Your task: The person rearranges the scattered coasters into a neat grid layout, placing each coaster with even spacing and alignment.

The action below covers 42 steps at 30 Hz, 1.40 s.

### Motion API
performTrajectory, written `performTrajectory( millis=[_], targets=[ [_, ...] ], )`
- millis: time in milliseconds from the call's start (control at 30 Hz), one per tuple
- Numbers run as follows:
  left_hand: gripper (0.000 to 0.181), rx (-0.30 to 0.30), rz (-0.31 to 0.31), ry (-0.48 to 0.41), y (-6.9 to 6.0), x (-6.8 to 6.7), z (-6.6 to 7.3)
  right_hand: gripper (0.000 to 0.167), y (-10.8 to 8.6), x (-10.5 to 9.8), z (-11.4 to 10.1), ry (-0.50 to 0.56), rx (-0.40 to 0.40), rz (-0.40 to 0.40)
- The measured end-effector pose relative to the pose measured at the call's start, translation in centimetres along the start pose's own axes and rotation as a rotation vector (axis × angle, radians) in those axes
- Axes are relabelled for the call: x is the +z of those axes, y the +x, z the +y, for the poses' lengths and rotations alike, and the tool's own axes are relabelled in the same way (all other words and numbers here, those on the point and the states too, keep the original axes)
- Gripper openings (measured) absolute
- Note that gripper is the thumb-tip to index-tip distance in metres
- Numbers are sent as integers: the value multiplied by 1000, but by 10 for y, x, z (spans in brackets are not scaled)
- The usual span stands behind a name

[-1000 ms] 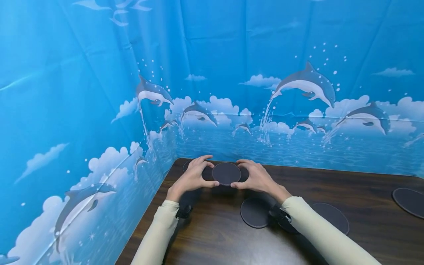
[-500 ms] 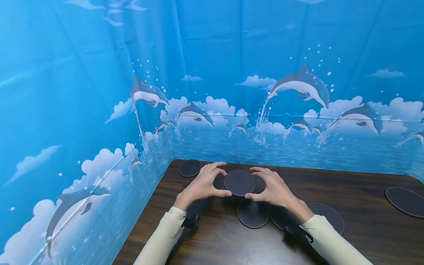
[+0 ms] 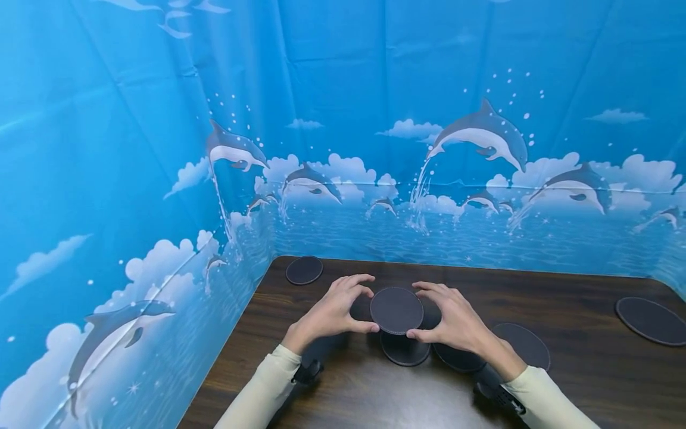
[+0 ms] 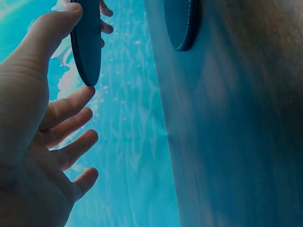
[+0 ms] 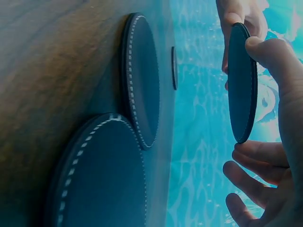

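Coaster point(image 3: 396, 310) is up in the air over the worktop point(image 3: 536, 292), clear of it in both wrist views. The left hand point(image 3: 334, 308) has one side and the right hand point(image 3: 454, 320) the other, each grip spread pretty wide, thumb on the near edge and index finger on the far edge, just pinching the rim. The remaining fingers are kinda fanned out.

In the head view a second coaster point(image 3: 405, 353) lies partly hidden behind the held one, with a third coaster point(image 3: 460, 361) beside it; can't tell if those two touch. A fourth coaster point(image 3: 525, 345) is near the right sleeve point(image 3: 557, 399), a fifth coaster point(image 3: 304, 270) in the back left corner, and a sixth coaster point(image 3: 651, 322) way over right. Blue dolphin backdrop point(image 3: 343, 89) behind it all.
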<state>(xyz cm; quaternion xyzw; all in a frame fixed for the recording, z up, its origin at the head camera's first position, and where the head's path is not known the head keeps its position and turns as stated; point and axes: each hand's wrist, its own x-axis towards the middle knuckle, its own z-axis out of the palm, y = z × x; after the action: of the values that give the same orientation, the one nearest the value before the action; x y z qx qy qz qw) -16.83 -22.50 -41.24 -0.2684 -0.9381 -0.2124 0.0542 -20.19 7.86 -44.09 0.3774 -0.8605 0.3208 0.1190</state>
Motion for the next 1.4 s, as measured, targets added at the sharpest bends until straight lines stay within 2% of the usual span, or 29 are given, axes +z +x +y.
performTrajectory(
  millis=[200,400,700,1033,1233,1400],
  targets=[
    [63,37,-1,26,-1,5,3,85,-8,1,2,-9,-38,11],
    [61,27,-15,10,-5,12,7,85,-16,-2,2,-14,-73,39],
    [59,39,-1,-18,-9,22,10,85,-28,-5,1,2,-48,21],
    [56,87,-14,-86,-14,24,9,77,-43,-7,-4,71,-22,-10],
    [57,149,-24,-21,-21,29,16,74,-60,-3,-8,61,-19,-27],
    [59,189,-62,50,-28,42,24,72,-77,0,-13,43,-9,-37]
  ],
)
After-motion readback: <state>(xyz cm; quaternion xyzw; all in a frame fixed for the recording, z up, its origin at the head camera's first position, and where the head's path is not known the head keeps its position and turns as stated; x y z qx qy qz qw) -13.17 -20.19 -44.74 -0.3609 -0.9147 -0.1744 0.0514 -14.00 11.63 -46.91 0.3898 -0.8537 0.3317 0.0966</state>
